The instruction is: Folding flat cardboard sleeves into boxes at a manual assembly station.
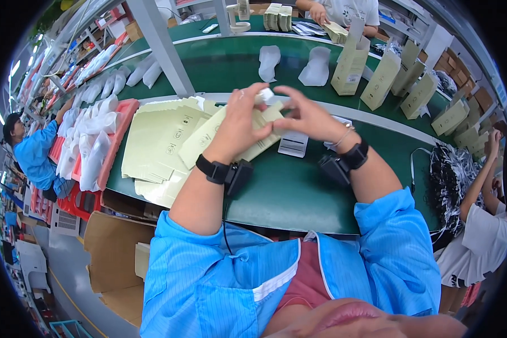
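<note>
- Lying left of the left hand, flat cream cartons form a loose stack on the green counter; farther left, a red tray bears white-wrapped items.
- The left hand is closed around a cream carton, thumb on its near side.
- The right hand, blurred, curves its fingers about the carton's upper end; I cannot tell whether it grips.
- The step looks like shaping that end; the next move probably calls for a steady left hold while the right presses the flaps.
- Beyond and right of the right hand, cream cartons stand upright.
</note>
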`<state>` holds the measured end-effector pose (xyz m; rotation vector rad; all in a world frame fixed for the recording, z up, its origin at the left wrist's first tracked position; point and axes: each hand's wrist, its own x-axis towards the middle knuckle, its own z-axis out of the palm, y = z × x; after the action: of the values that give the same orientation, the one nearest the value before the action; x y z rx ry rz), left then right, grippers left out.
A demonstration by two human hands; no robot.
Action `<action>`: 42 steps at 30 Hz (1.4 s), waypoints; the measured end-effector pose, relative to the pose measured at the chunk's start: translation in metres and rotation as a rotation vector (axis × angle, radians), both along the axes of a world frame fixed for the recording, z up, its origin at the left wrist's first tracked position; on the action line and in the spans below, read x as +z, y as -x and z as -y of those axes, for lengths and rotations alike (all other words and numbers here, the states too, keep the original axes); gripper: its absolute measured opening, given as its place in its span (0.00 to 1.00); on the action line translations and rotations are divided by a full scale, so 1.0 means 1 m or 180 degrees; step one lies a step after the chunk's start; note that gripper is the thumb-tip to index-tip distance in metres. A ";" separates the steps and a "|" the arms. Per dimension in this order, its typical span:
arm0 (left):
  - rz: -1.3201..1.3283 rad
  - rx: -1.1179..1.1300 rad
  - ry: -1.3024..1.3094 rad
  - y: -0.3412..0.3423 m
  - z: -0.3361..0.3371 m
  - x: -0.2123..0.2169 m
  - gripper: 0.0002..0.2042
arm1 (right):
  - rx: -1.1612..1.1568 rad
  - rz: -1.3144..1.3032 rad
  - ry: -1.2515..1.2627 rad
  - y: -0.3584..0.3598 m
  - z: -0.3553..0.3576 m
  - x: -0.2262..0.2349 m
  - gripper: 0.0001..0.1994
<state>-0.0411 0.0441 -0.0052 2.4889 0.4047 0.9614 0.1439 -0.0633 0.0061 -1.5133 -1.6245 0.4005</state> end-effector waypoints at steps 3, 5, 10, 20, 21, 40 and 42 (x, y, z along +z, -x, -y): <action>0.0650 -0.0429 0.0267 -0.004 0.010 0.002 0.41 | 0.0693 -0.1420 0.0627 0.005 0.004 0.005 0.30; 0.0475 -0.0097 -0.0340 0.002 0.016 0.013 0.43 | 0.0539 -0.1412 0.0373 -0.002 0.011 0.016 0.30; 0.0058 0.0300 -0.0843 0.013 0.015 0.024 0.49 | 0.0230 -0.1257 -0.0300 0.001 0.029 0.051 0.30; 0.2058 0.0062 -0.1576 0.003 0.009 0.013 0.45 | 0.1435 -0.2591 -0.1788 0.060 0.026 0.041 0.32; 0.1907 -0.0027 -0.1481 0.002 0.011 0.008 0.43 | 0.1277 -0.2557 -0.1661 0.062 0.026 0.040 0.32; 0.1449 -0.0219 -0.1383 0.002 0.026 0.011 0.35 | 0.1864 -0.2862 -0.0935 0.049 0.028 0.044 0.21; 0.1543 -0.0491 -0.1127 -0.001 0.021 0.003 0.38 | 0.1569 -0.2518 -0.0854 0.049 0.030 0.043 0.21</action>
<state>-0.0399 0.0233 -0.0021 2.4147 -0.1228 1.6257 0.0944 -0.0933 0.0495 -0.5999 -1.3022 0.8799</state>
